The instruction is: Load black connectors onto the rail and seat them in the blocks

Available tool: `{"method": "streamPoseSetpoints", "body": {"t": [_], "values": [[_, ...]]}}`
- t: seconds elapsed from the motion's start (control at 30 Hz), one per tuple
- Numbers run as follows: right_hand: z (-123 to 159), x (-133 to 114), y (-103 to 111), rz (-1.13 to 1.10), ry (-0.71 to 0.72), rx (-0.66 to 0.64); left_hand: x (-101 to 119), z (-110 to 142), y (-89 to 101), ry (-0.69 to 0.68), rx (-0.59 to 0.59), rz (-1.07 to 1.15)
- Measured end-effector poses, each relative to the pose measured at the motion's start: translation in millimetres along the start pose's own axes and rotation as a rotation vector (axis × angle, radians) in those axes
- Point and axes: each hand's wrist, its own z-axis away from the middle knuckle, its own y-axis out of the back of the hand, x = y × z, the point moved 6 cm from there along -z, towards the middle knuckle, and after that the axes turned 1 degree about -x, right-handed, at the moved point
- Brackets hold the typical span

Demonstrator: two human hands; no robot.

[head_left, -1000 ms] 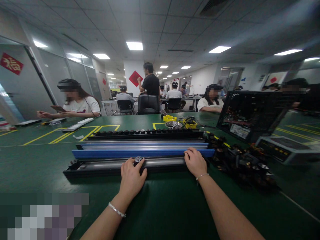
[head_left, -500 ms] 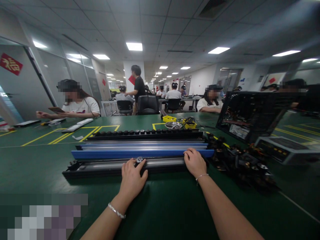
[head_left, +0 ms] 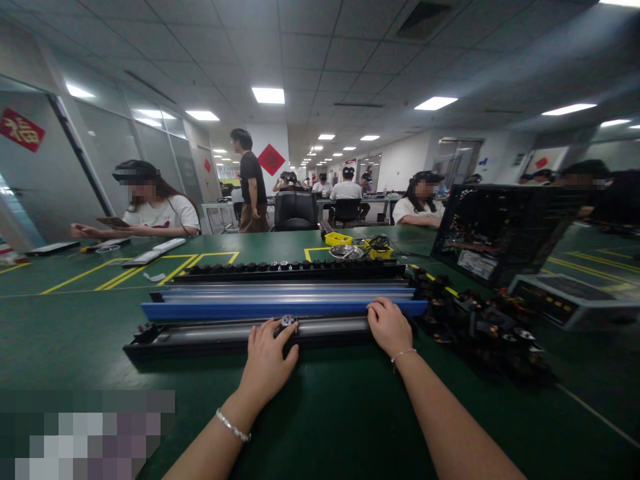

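Observation:
A long black rail (head_left: 210,333) with a silvery strip along its top lies across the table in front of me. My left hand (head_left: 270,357) is over its middle, with the fingers closed around a small round black-and-silver part (head_left: 288,321) on the strip. Toward the rail's right end, my right hand (head_left: 391,328) grips it, fingers curled over the far edge and the thumb side hidden. Just behind lies a blue rail (head_left: 215,311), parallel to the black one. Several small black parts (head_left: 145,329) stand at the black rail's left end.
A row of small black round parts (head_left: 273,266) lines another rail behind. To the right lie a heap of black parts (head_left: 500,333), a grey metal box (head_left: 575,303) and an open computer case (head_left: 475,227). Yellow trays (head_left: 339,239) and a metal dish (head_left: 346,253) stand farther back. Other people sit around.
My left hand and the small round part have shifted slightly right along the black rail. My right hand stays in place. A standing person in the background has moved left.

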Motion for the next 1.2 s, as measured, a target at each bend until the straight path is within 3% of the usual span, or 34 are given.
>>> {"method": "streamPoseSetpoints", "body": {"t": [0.57, 0.7, 0.83, 0.97, 1.2], "values": [[0.7, -3.0, 6.7, 0.065, -0.006, 0.096, 3.6, 1.0, -0.3, -0.022, -0.097, 0.117], [3.0, -30.4, 8.8, 0.013, 0.094, 0.104, 2.5, 0.6, -0.8, 0.017, -0.111, 0.131], [16.4, -81.8, -2.3, -0.173, 0.301, -0.025, 5.0, 0.4, -0.5, 0.005, -0.116, 0.129], [34.4, -121.5, -13.1, -0.266, 0.417, -0.182, 7.8, 1.5, -0.2, -0.017, -0.127, 0.073], [39.5, -129.9, -15.7, -0.264, 0.381, -0.240, 10.5, 4.2, -4.6, -0.105, -0.151, -0.017]]}}
